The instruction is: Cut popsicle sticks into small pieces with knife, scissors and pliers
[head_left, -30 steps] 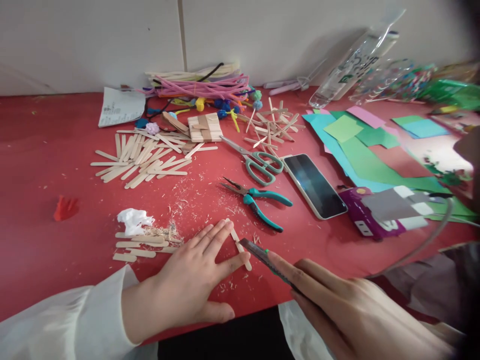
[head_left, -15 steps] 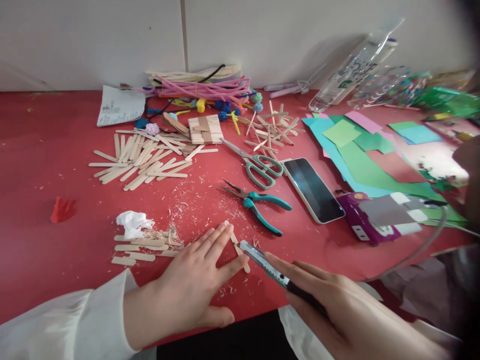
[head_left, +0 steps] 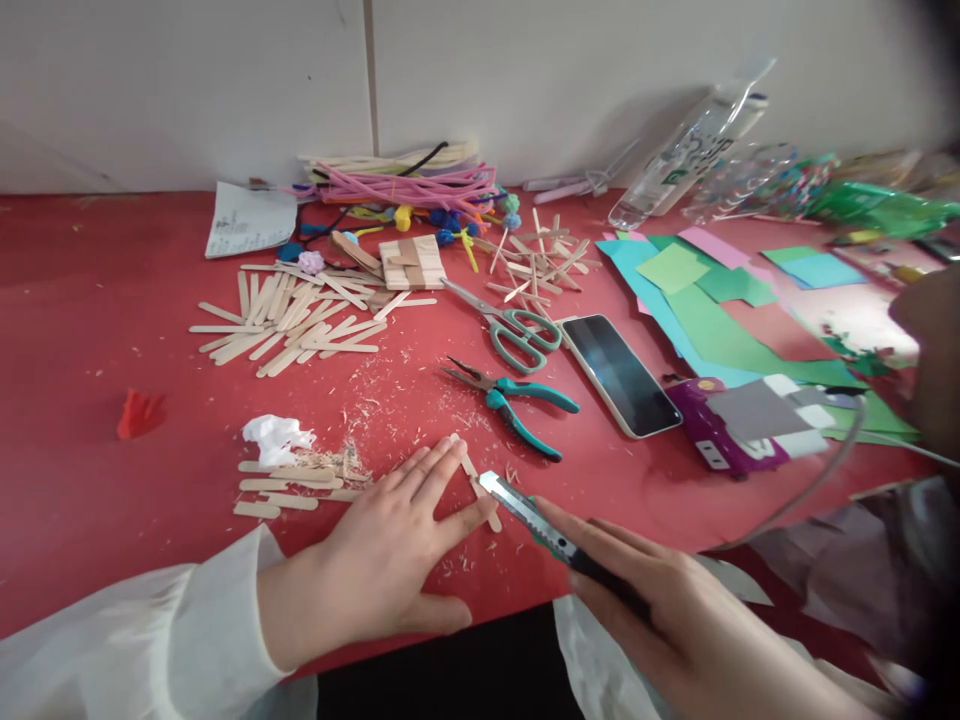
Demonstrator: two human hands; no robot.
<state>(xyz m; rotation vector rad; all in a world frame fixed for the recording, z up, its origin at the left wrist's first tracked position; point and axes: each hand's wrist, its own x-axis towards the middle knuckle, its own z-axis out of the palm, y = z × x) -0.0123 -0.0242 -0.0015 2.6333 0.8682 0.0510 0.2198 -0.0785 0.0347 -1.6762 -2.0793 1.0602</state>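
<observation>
My left hand (head_left: pixel 386 555) lies flat on the red table (head_left: pixel 90 300), fingers spread, pinning a wooden craft stick (head_left: pixel 480 492) under the fingertips. My right hand (head_left: pixel 675 620) grips a utility knife (head_left: pixel 536 518) with a green and black body. Its blade tip rests on the stick just beside my left index finger. Wood shavings lie scattered around the stick.
Teal-handled pliers (head_left: pixel 517 400), grey-green scissors (head_left: pixel 510 325) and a phone (head_left: pixel 619 373) lie just beyond the hands. A heap of craft sticks (head_left: pixel 289 320), cut stick pieces (head_left: pixel 281 485), crumpled white paper (head_left: pixel 274 437), pipe cleaners (head_left: pixel 409 185) and coloured paper sheets (head_left: pixel 712 300) fill the table.
The knife has slid a little towards me along the stick, showing more of its blade. My left hand holds the stick in the same place.
</observation>
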